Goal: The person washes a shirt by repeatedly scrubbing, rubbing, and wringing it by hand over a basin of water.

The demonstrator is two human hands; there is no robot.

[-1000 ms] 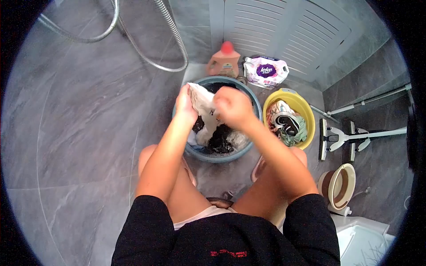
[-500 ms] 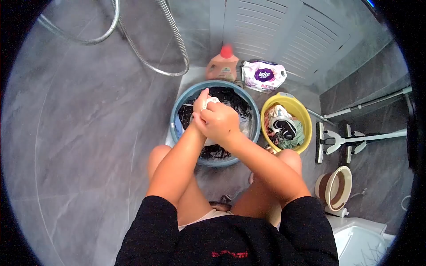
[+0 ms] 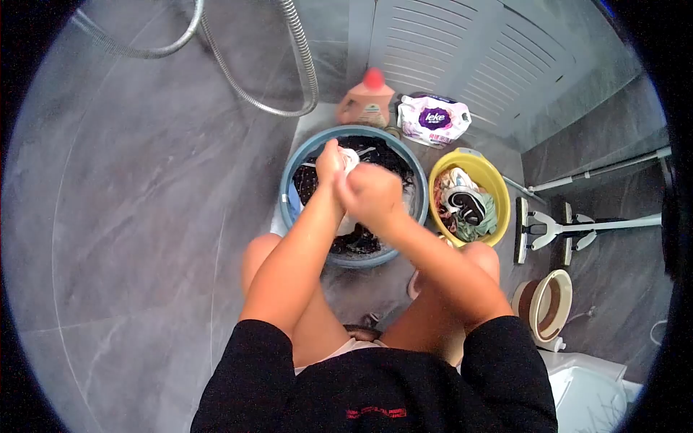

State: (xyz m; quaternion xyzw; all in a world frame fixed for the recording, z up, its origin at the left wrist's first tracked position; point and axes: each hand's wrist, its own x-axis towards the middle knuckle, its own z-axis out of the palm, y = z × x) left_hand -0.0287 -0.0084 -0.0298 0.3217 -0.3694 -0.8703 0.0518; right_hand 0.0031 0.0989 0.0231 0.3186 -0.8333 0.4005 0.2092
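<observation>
Over the blue tub (image 3: 286,216), my left hand (image 3: 330,167) is closed around a bunched white cloth (image 3: 349,159), part of which sticks out past the fingers. Close against it, my right hand (image 3: 372,192) is a slightly blurred fist on the same cloth, and its fingers hide most of the lower part. Below both hands, dark clothes (image 3: 390,164) with some pale dots lie wet in the tub, with a light blue piece at the left side.
A yellow basin (image 3: 504,209) of mixed clothes stands right of the tub. Behind are a pink detergent bottle (image 3: 367,105) and a white-purple pack (image 3: 434,121). A shower hose (image 3: 307,65) hangs upper left. A mop (image 3: 556,229) and a brown-cream bucket (image 3: 567,307) are at right.
My right hand has shifted a little right and turned against my left hand, so more of the white cloth shows between them. The whole view has moved slightly.
</observation>
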